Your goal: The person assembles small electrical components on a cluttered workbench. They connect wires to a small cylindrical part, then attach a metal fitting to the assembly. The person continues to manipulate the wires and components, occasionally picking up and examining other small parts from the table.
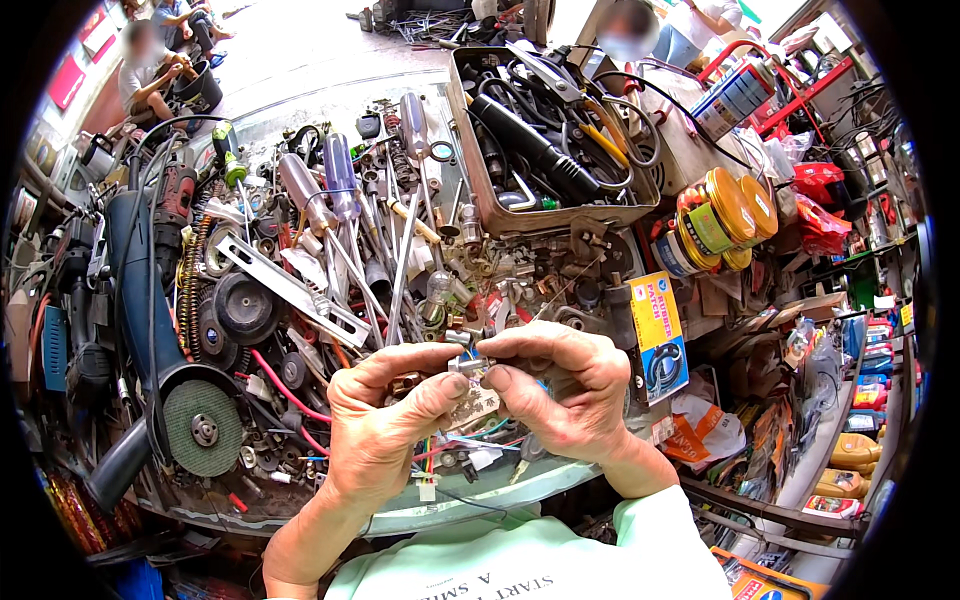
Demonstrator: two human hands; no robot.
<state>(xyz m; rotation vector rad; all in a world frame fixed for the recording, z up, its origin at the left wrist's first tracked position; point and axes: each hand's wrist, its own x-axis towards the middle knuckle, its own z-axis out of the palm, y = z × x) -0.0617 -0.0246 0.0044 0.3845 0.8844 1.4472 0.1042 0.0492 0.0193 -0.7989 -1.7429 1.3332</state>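
Note:
My left hand (385, 412) and my right hand (568, 388) meet over the near middle of the cluttered table. Thumbs and index fingers of both pinch a small silvery metal part (466, 366), roughly cylindrical, its exact kind too small to tell. The fingertips cover some of it. Behind my hands lie loose small metal pieces, and beneath them are thin coloured wires (470, 440). Several screwdrivers, one with a purple handle (341, 175), lie farther back to the left.
An angle grinder (150, 300) with a green disc (203, 425) lies at the left. A metal box (560, 218) of tools and cables stands at the back. Right of my hands is a yellow-and-blue carton (658, 335), with yellow-lidded jars (712, 225) beyond. People sit far back.

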